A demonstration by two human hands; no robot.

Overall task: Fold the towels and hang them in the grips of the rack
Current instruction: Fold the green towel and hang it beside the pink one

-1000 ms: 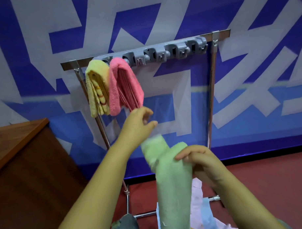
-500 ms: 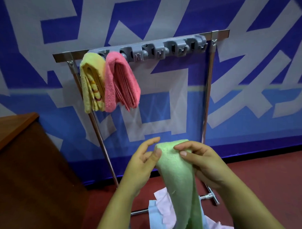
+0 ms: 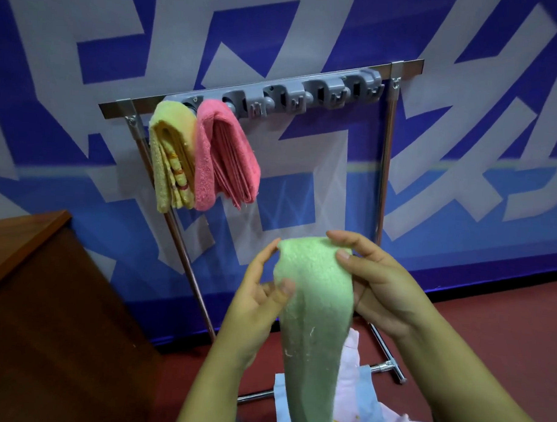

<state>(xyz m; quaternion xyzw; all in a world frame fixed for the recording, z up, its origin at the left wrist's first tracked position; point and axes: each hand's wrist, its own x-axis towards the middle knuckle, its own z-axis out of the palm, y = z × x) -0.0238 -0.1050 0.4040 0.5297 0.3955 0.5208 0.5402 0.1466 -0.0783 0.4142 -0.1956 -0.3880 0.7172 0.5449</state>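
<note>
A light green towel point(image 3: 314, 313) hangs folded lengthwise in front of me, its rounded fold on top. My left hand point(image 3: 255, 295) pinches its left edge between thumb and fingers. My right hand point(image 3: 375, 280) grips its right edge, thumb on the front face. Above stands the metal rack point(image 3: 386, 157) with a grey bar of grips point(image 3: 309, 92). A folded yellow towel point(image 3: 170, 156) and a folded pink towel point(image 3: 224, 155) hang in the two leftmost grips. The grips to their right hold nothing.
A brown wooden cabinet point(image 3: 47, 297) stands at the left, close to the rack's slanted leg. Pale pink and blue cloths point(image 3: 356, 393) lie low on the red floor by the rack's base bar. A blue and white patterned wall stands behind.
My left hand came down from near the pink towel and took the green towel's left edge. The towel's top fold now sits spread between both hands, slightly higher.
</note>
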